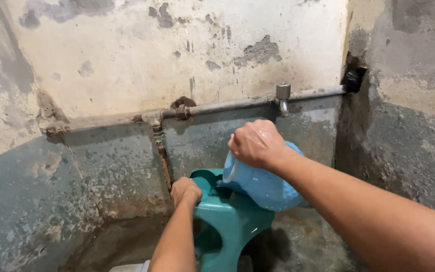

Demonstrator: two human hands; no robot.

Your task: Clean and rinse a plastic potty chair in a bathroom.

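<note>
My right hand grips the rim of a light blue plastic mug, tipped on its side toward the left, just below a metal tap. The mug's mouth faces a teal plastic stool that stands tilted on the wet floor. My left hand is closed on the stool's top edge, fingers curled over it. Whether water is pouring out of the mug I cannot tell. The stool's lower part is cut off by the frame's bottom edge.
A rusty horizontal pipe runs along the stained, peeling wall, with a vertical pipe dropping from it. A rough concrete wall closes the right side. The floor in the corner is wet and dirty.
</note>
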